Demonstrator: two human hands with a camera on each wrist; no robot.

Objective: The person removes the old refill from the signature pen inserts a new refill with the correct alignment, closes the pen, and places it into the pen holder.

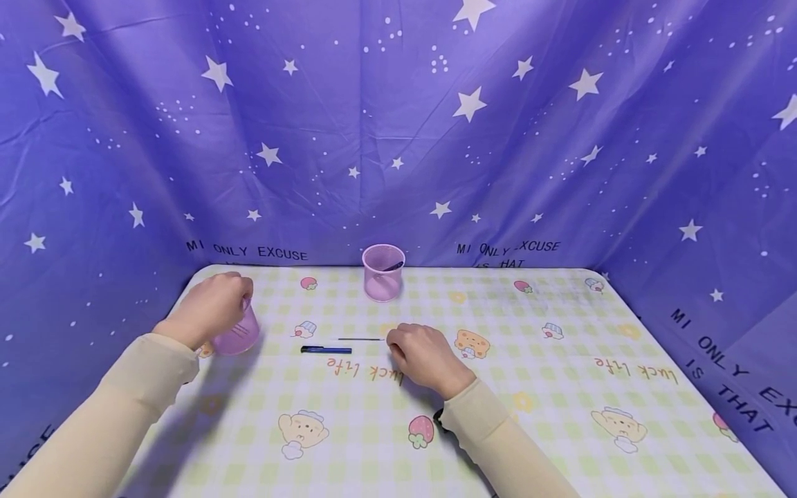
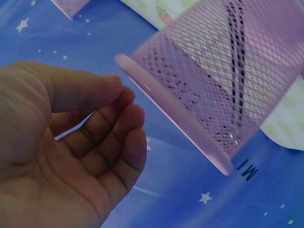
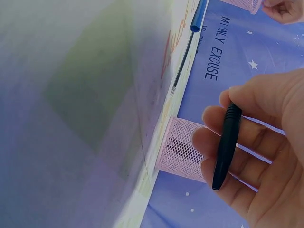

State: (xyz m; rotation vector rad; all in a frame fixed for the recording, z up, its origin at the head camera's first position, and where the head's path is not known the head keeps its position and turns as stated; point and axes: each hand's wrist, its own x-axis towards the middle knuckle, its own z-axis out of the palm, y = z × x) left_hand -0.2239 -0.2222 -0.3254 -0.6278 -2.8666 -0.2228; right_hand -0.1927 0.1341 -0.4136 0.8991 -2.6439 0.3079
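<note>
At counter (image 1: pixel 560 387) left edge, hovering over pink mesh cup (image 1: pixel 239 337) w/ left hand (image 1: pixel 208 308): covering the cup's top in head view, but showing fingers loosely curled, grip slack and holding nothing, in left wrist view, w/ cup rim just beside fingertips and tilted toward them; not seeing clear contact. Near counter middle, curling right hand (image 1: pixel 426 356) round black pen piece (image 3: pixel 226 145), grip narrow, piece lying across the bent fingers, thumb above. Just left of that hand, lying flat on the cloth: thin refill (image 1: pixel 361 339) and blue tube (image 1: pixel 326 350), close together, apart from both hands. Standing upright at the far edge, well apart: back cup (image 1: pixel 382 273), same pink mesh, something dark leaning inside. Judging handling: mesh cup prob. light, thin-walled, springy rather than rigid, so tipping easily; taking it by the rolled rim or round the wall w/ a gentle squeeze seeming best. Pen piece prob. light, stiff, smooth plastic, apt to roll or slip; pinching mid-length, at the ribbed section, seeming safest.
</note>
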